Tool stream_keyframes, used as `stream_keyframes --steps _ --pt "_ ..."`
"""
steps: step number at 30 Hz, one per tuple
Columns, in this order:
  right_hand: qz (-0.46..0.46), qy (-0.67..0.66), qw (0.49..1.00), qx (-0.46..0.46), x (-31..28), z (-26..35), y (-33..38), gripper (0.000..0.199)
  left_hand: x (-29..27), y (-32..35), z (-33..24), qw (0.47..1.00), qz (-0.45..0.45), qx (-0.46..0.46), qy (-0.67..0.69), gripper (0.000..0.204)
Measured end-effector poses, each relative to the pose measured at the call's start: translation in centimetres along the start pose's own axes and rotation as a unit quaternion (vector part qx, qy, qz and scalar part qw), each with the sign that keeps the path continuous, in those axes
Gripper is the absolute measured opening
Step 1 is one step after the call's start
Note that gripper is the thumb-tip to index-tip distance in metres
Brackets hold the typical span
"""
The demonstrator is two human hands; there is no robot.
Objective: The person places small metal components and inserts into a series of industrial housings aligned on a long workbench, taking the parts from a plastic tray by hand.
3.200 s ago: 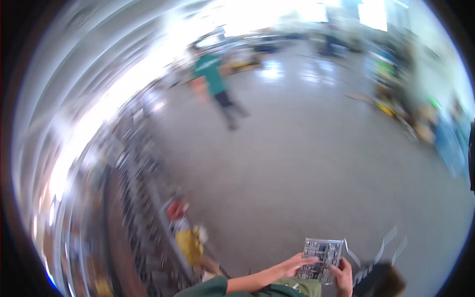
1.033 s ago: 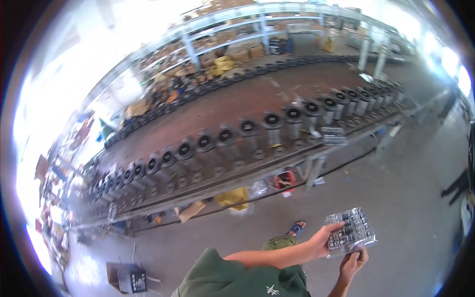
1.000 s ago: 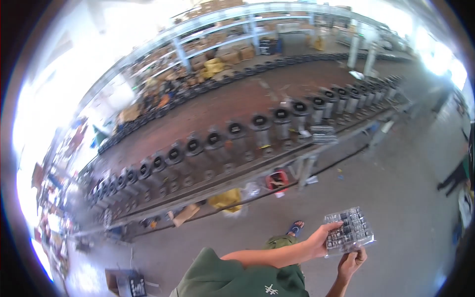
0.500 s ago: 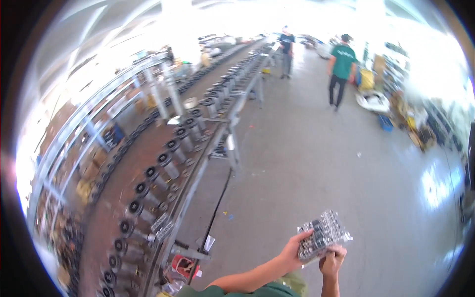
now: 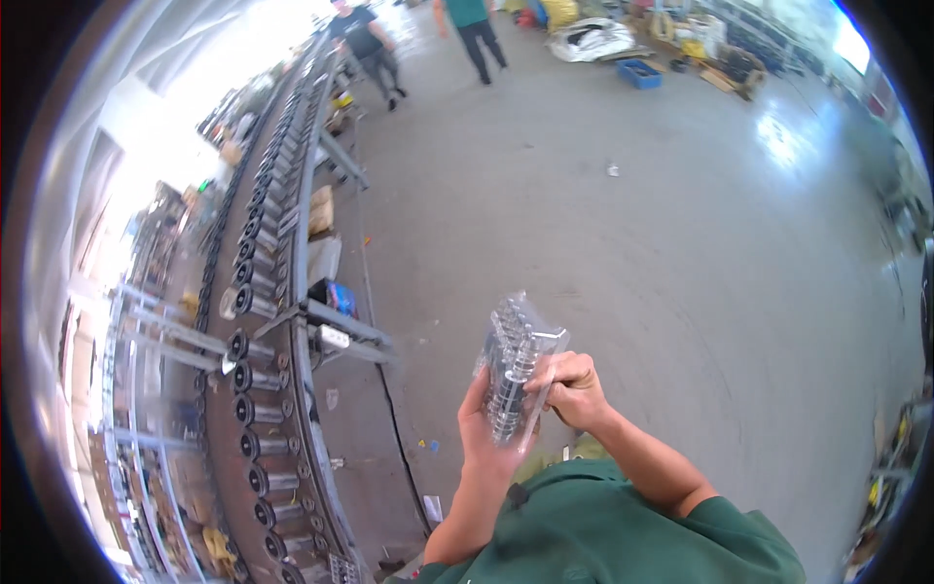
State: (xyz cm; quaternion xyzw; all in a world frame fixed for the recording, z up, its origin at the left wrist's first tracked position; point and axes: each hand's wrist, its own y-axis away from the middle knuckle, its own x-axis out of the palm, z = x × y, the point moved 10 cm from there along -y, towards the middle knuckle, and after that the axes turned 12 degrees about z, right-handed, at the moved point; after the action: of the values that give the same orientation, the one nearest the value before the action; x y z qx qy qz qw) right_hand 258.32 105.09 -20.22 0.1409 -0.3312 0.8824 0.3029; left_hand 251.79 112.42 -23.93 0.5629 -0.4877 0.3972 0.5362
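Note:
A clear plastic bag packed with rows of small shiny metal parts (image 5: 506,365) is held tilted up in front of my body, above the grey floor. The exact kind of the parts cannot be made out. My left hand (image 5: 484,428) is closed round the bag's lower left side, its fingers partly hidden behind it. From the right, my right hand (image 5: 574,387) is closed on the bag's loose plastic edge, thumb and bent fingers pinching it.
At left runs a long conveyor line (image 5: 309,409) with many silver cylinders with black rings (image 5: 261,411). A metal rack (image 5: 146,438) stands beyond it. Ahead are a person in black (image 5: 363,44) and one in green (image 5: 475,34). A blue crate (image 5: 639,74) lies far off.
My view has tilted down and swung right. The bag has turned more upright and sits closer to my middle. My right hand has shifted from its lower edge to its right side.

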Motion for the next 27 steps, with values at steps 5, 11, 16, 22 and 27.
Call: stream_keyframes --steps 5,11,16,22,27 --pt "0.033 -0.088 0.993 0.077 -0.2 -6.1 -9.8 0.018 1.5 -4.7 -9.3 0.996 -0.019 0.09 -0.018 0.035" --pt "-0.01 -0.062 0.988 0.141 -4.1 -17.4 -19.1 0.01 -3.7 -11.3 -22.5 0.978 -0.079 0.194 0.008 0.042" --pt "-0.027 -0.073 0.978 0.194 -7.0 -24.7 -28.3 0.007 -6.6 -18.0 -33.9 0.969 -0.05 0.223 -0.095 0.042" --pt "-0.011 0.043 0.964 0.262 -9.9 -32.4 -40.4 0.006 -6.1 -25.7 -46.9 0.955 -0.069 0.271 -0.102 0.031" --pt "0.029 0.073 0.951 0.299 -10.7 -39.4 -51.7 0.009 -7.6 -32.1 -57.7 0.952 -0.083 0.284 -0.077 0.029"
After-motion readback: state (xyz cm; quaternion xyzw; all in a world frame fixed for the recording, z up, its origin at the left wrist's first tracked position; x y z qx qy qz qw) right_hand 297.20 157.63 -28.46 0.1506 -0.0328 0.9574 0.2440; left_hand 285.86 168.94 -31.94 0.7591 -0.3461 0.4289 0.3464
